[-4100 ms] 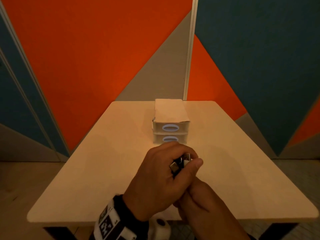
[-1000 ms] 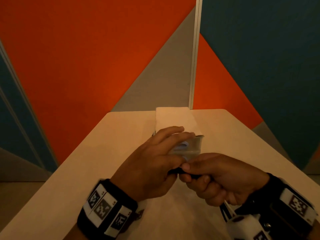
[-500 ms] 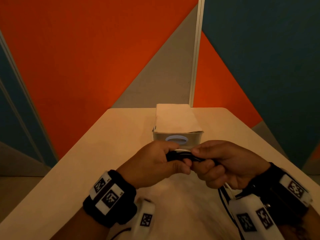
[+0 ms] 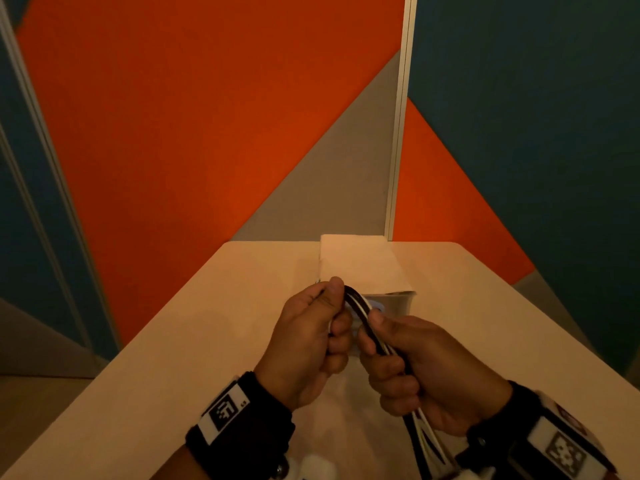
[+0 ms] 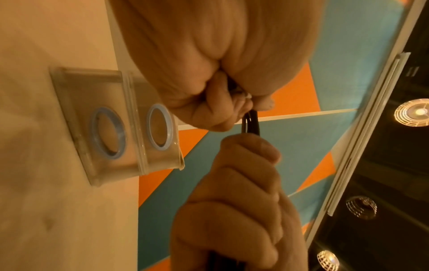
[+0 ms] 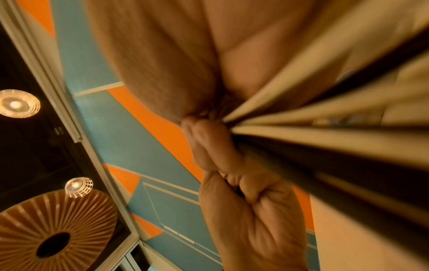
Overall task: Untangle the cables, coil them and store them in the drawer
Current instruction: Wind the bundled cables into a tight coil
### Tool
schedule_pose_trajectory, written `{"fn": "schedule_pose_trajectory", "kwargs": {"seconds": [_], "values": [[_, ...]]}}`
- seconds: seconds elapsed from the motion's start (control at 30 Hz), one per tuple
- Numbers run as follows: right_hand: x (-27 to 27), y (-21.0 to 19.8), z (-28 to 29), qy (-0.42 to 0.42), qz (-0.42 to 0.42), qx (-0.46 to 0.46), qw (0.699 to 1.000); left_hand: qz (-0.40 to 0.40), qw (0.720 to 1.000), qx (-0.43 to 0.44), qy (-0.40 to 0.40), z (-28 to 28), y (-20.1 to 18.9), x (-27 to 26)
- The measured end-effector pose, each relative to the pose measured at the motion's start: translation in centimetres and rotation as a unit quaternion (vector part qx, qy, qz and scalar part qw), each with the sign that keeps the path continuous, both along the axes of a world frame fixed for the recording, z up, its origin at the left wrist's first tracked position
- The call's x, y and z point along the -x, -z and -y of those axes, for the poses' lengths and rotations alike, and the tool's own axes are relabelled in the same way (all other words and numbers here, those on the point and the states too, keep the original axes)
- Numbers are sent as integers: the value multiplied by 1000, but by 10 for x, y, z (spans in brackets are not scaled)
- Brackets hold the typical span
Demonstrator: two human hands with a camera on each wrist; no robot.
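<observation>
Right hand (image 4: 426,372): nearest; fingers curled tight around the bundle of cables (image 4: 360,303), strands trailing down past the wrist.
Left hand (image 4: 308,341): just beside it; thumb and curled fingers pinch the bundle's other end.
Cables: black and white strands held in the air between both fists, arching over the table (image 4: 207,341).
Handling: likely light, limp and springy, so loops may slip; best gripped across all strands together.
Drawer unit (image 5: 111,121): just beyond the hands on the table, both drawers look closed.

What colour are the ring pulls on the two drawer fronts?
Light blue ring pulls, set in clear drawer fronts; the left wrist view shows them best.
</observation>
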State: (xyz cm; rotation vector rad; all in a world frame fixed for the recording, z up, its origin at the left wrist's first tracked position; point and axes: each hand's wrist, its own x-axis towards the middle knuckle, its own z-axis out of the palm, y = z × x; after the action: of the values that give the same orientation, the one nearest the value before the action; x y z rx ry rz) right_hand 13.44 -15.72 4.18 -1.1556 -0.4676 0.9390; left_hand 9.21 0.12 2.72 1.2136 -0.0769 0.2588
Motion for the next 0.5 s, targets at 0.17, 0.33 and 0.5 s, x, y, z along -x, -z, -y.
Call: {"fn": "schedule_pose_trajectory", "kwargs": {"seconds": [0.17,0.33,0.5], "values": [[6,0,-3,-8,30,54,998,13,998,-30,-46,6,7,-2],[7,-2,-2,-19,43,123,991,26,993,-80,-80,5,11,-5],[11,-4,-2,-30,83,200,976,63,983,-159,-73,3,15,-4]]}}
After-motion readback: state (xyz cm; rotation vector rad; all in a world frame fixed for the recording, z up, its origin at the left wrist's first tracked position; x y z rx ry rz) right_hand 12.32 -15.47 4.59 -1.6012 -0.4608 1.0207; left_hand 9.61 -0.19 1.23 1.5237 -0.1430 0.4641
